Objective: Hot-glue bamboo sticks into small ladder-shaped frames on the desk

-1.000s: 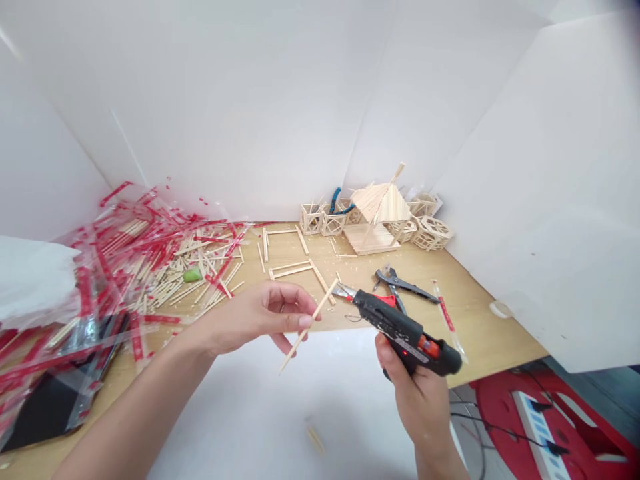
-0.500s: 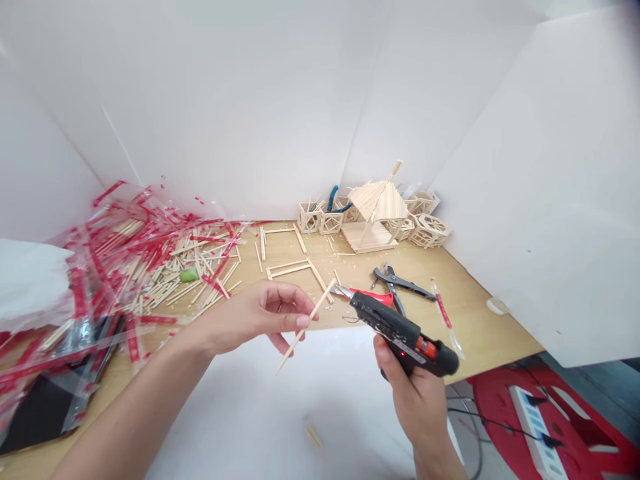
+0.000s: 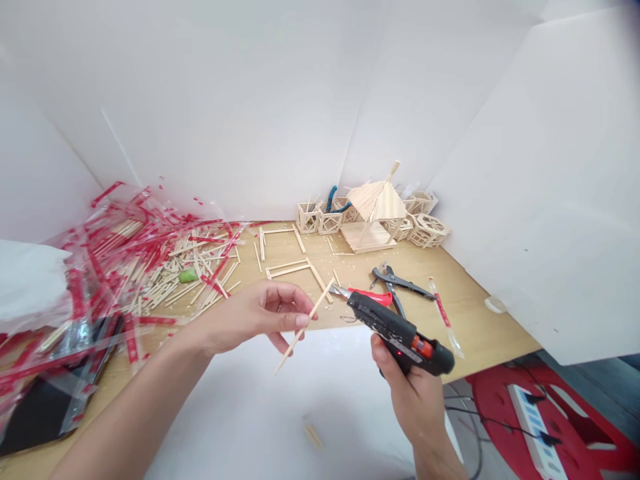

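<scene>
Between thumb and fingers, my left hand (image 3: 283,313) pinches a thin wooden stick (image 3: 306,328), tilted with its upper end to the right. My right hand (image 3: 413,397) is wrapped round a black hot glue gun (image 3: 385,323) with a small red light lit. The gun's metal nozzle points left and lies at or very near the stick's upper end; whether they touch I cannot tell. Beyond my hands, two partial frames of sticks (image 3: 290,269) lie flat on the wooden table (image 3: 480,320). Red-handled pliers (image 3: 375,297) are partly hidden behind the gun.
Loose sticks and red-striped plastic wrappers (image 3: 130,247) heap up at the left. A small stick house (image 3: 377,207) stands at the back among stick lattice boxes (image 3: 427,230). Black-handled cutters (image 3: 405,283) lie at the right. A power strip (image 3: 537,427) rests on a red stool (image 3: 490,400).
Almost nothing differs. The whole view has shifted slightly, and the glue gun and stick keep the same pose relative to each other.
</scene>
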Demonstrator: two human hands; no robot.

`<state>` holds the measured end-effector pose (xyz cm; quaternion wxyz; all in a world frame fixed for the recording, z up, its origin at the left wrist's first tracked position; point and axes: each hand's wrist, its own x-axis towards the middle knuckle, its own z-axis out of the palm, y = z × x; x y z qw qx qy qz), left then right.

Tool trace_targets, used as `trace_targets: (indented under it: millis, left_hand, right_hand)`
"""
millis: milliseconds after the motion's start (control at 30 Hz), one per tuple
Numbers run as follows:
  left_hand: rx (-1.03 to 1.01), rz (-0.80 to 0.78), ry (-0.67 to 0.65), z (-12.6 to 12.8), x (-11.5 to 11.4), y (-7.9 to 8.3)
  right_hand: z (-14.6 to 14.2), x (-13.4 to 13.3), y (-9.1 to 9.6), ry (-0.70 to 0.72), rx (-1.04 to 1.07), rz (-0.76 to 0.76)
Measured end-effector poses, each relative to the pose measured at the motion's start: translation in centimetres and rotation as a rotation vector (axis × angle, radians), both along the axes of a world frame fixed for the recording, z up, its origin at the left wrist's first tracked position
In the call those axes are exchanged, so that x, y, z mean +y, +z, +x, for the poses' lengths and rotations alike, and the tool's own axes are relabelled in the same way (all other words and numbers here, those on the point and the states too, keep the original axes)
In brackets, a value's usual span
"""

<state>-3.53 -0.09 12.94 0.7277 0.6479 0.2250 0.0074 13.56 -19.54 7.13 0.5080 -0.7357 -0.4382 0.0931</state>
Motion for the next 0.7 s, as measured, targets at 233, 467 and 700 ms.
trace_targets:
  millis: [233,467,700]
  left_hand:
    - [0.0,-0.006,0.018,0.0,0.2,0.0]
    - [-0.105,-0.012,0.25,0.3,0.8,0.3]
    - [-0.175,-0.044,0.295,0.2,1.4,-0.4]
  right_hand:
    - [0.8,-0.5,-0.5,-0.104,-0.039,0.045]
    - [-1.1,-1.3,0.6,0.048,0.011,-0.016]
    - [-3.7,-0.5,0.5,0.179,0.183,-0.077]
